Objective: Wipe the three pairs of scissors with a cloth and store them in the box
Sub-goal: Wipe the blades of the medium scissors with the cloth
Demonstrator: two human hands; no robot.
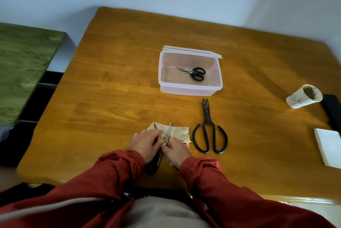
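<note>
Scissors with thin shiny blades and dark handles [168,131] are held over the beige cloth [180,132] near the table's front edge, pinched shut by the left hand [145,143] and right hand [177,151]; being hard, light and sharp, they are best gripped by the handles.

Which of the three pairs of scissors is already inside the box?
The small black-handled scissors in the clear box; the large dark pair lies on the table, the third is in the hands.
</note>
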